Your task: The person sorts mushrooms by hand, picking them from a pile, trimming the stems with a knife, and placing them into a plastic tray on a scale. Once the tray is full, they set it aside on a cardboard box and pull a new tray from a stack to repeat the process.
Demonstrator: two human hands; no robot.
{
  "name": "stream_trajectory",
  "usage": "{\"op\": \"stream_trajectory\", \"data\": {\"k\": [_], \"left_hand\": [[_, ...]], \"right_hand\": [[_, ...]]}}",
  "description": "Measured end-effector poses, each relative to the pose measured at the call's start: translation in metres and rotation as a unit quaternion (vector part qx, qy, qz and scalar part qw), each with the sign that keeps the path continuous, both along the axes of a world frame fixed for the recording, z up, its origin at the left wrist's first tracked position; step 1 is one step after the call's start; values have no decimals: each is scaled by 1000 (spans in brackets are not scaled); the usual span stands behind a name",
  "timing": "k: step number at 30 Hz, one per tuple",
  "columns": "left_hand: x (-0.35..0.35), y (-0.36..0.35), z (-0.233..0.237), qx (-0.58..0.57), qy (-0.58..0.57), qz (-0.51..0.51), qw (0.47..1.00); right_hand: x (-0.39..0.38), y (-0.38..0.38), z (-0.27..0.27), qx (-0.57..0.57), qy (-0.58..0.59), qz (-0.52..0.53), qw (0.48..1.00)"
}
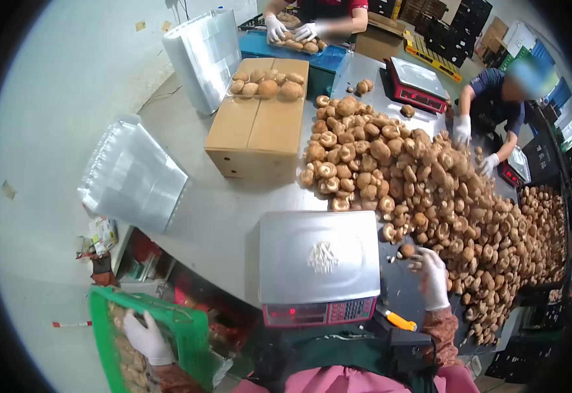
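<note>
The white-gloved hands are lying well apart; I cannot tell whether the left hand [147, 337] or right hand [432, 278] is gripping. Brown, round-capped mushrooms [390, 154] are heaping across the metal counter [223, 209]. A cardboard box [250, 141] is carrying mushrooms in clear plastic. Under the left hand, a green plastic basket [191, 337] is holding pale brown pieces. One mushroom [407, 250] is sitting at the right fingertips.

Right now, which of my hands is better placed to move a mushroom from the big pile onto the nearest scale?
Probably your right hand: it's at the edge of the mushroom pile, beside the scale. Your left hand is at the green basket, across from the pile.
</note>
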State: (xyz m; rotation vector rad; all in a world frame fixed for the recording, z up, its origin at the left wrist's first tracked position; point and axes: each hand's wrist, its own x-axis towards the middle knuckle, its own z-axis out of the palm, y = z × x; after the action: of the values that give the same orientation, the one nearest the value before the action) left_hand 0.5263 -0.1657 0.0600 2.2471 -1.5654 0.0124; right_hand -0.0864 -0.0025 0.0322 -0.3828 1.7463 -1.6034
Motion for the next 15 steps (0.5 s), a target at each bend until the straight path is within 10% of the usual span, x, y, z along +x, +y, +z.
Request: {"op": "stream_trajectory", "data": {"k": [6,8,11,15], "left_hand": [[21,81,-56,176,-35,-59,982],[26,101,-103,-65,-152,-212,963],[1,114,-63,123,-81,-73,986],[-27,98,-19,9,-37,-114,993]], "right_hand": [[-21,113,-17,-60,-11,-79,995],[-13,115,-12,-52,9,-58,997],[-20,126,-34,-81,-24,-41,996],[-28,137,-46,-73,-46,-21,996]]}}
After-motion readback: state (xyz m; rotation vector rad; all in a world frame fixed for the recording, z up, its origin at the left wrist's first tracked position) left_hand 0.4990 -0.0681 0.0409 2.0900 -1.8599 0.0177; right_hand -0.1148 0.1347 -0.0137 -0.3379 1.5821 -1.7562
